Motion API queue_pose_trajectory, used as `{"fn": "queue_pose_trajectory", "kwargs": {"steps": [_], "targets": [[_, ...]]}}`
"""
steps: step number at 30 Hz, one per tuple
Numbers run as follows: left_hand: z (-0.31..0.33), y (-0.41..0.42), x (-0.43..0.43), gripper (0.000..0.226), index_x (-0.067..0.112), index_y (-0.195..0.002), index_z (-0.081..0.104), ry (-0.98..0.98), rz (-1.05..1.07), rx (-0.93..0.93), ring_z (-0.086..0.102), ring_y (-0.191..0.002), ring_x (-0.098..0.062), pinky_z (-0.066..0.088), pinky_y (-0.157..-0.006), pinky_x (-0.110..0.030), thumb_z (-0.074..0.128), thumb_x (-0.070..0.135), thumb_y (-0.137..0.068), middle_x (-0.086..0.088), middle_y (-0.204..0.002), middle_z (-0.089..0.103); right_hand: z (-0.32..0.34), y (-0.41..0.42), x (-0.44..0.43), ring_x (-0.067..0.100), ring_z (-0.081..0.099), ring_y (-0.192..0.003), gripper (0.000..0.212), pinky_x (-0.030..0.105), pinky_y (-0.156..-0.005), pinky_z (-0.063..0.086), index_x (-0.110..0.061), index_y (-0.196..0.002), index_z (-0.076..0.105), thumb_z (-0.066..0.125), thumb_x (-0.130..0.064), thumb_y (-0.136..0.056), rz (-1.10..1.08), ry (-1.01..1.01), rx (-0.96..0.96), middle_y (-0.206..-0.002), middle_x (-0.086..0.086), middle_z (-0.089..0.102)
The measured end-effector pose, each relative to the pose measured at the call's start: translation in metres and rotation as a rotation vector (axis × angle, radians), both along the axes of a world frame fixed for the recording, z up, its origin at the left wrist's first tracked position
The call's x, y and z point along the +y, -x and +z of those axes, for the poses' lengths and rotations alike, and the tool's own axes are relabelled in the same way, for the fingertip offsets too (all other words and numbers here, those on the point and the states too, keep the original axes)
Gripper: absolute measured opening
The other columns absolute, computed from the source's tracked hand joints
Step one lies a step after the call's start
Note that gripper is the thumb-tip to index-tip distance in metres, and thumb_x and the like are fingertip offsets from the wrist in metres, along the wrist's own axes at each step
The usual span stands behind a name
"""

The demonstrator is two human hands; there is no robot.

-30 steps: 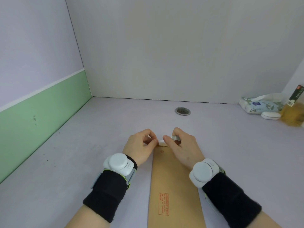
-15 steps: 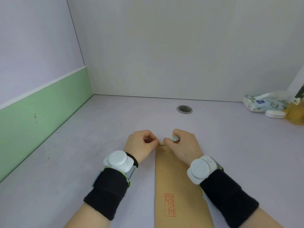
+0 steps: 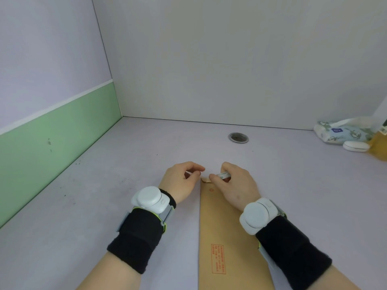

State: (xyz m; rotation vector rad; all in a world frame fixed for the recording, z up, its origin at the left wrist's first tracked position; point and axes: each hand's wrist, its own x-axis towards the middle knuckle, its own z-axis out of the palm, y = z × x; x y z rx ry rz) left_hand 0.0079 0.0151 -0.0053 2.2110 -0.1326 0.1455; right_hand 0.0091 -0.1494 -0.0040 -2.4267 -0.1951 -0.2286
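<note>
A long brown envelope (image 3: 222,227) with a red printed box lies flat on the pale table, running away from me. My right hand (image 3: 236,185) rests on its far end, fingers curled round a small white and silver tube (image 3: 223,175), thumb tip on the envelope's folded top edge. My left hand (image 3: 180,183) sits on the table just left of that edge. Its thumb and forefinger pinch what looks like a thin white strip (image 3: 189,173). Both wrists wear white devices over black bands.
A round metal cable hole (image 3: 238,137) lies in the table behind the hands. At the far right are a patterned tissue pack (image 3: 339,132), a white oval case (image 3: 356,146) and an amber bottle (image 3: 380,147). A green panel (image 3: 52,143) walls the left side.
The white piece seen at the envelope's far end between my hands a second ago no longer shows. My hands have drawn slightly apart, and the view has shifted a little.
</note>
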Motion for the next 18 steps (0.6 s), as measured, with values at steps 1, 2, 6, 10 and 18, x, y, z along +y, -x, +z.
{"fn": "queue_pose_trajectory", "kwargs": {"steps": [1,2,6,10,18], "targets": [[-0.0006,0.0,-0.0003,0.023,0.031,-0.104,0.069,-0.022,-0.024,-0.006,0.061,-0.083,-0.009,0.043,-0.07,-0.013,0.051,0.024,-0.092,0.013,-0.095,0.067,0.0002,0.0002,-0.0006,0.018,0.041,-0.061,0.04,0.032,-0.056,0.032,-0.023,-0.06,0.03,0.056,-0.043,-0.083,0.004,-0.004,0.001,-0.062,-0.005,0.042],[-0.0013,-0.0002,-0.0007,0.025,0.032,-0.108,0.068,-0.042,-0.048,-0.013,0.06,-0.085,-0.01,0.043,-0.073,-0.014,0.049,0.025,-0.093,0.012,-0.101,0.065,0.0003,0.0004,-0.0009,0.018,0.041,-0.061,0.04,0.032,-0.057,0.033,-0.023,-0.06,0.03,0.056,-0.043,-0.084,0.007,-0.005,0.002,-0.062,-0.006,0.042],[-0.0023,-0.0007,-0.0042,0.026,0.029,-0.109,0.067,-0.137,-0.11,-0.027,0.052,-0.083,-0.005,0.034,-0.069,-0.008,0.045,0.029,-0.095,0.005,-0.104,0.06,-0.0002,0.0011,-0.002,0.018,0.04,-0.059,0.039,0.032,-0.057,0.033,-0.023,-0.063,0.031,0.053,-0.045,-0.086,0.011,-0.021,0.006,-0.058,-0.006,0.041],[-0.0026,-0.0005,-0.005,0.025,0.026,-0.108,0.066,-0.146,-0.109,-0.022,0.049,-0.075,0.001,0.033,-0.066,-0.01,0.046,0.034,-0.095,0.002,-0.105,0.06,-0.0015,0.0003,-0.0033,0.018,0.041,-0.058,0.04,0.033,-0.058,0.036,-0.023,-0.063,0.031,0.051,-0.049,-0.086,0.011,-0.045,0.023,-0.057,-0.005,0.042],[0.0007,0.0004,-0.0067,0.029,0.024,-0.118,0.061,-0.088,-0.137,0.028,0.057,-0.103,-0.014,0.042,-0.089,-0.024,0.041,0.029,-0.098,0.001,-0.12,0.061,0.002,0.0037,-0.0046,0.032,0.059,-0.076,0.043,0.049,-0.072,0.048,-0.019,-0.068,0.037,0.042,-0.06,-0.081,0.046,-0.156,0.02,-0.081,0.014,0.067]]}}
